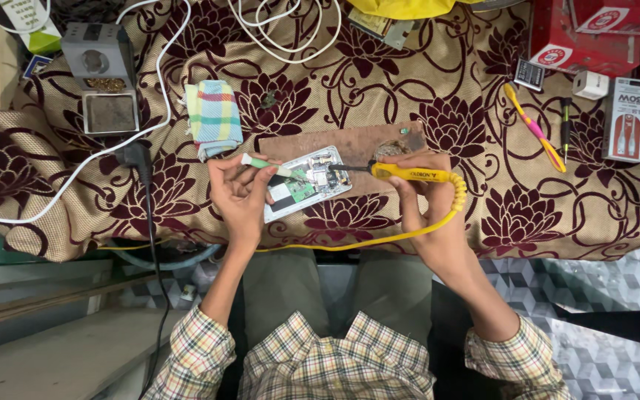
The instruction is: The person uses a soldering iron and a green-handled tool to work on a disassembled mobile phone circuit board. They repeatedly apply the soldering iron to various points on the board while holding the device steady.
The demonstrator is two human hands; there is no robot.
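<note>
**A:** What does the head camera show, looking down?

**B:** A person in a checked shirt sits at a table covered by a tan cloth with dark red flowers. An opened phone, back off and circuit board exposed, lies on a brown board near the table's front edge, between the two hands.

**A:** What does each hand do?

**B:** The left hand is closed around a thin pale green pen-like tool, whose tip rests over the phone's board. The hand's lower fingers touch the phone's left end. The right hand grips a yellow soldering iron by its handle; the dark metal tip points left and meets the phone's upper right part. A yellow cord loops from the handle down along the table edge.

**A:** And around them?

**B:** A folded pastel checked cloth lies just beyond the left hand. Farther left stands a grey soldering stand with a sponge tray. White cables curl at the far edge. To the right, well apart from the hands, lie a yellow and pink toothbrush, a dark screwdriver, red boxes and a small white cube.
</note>
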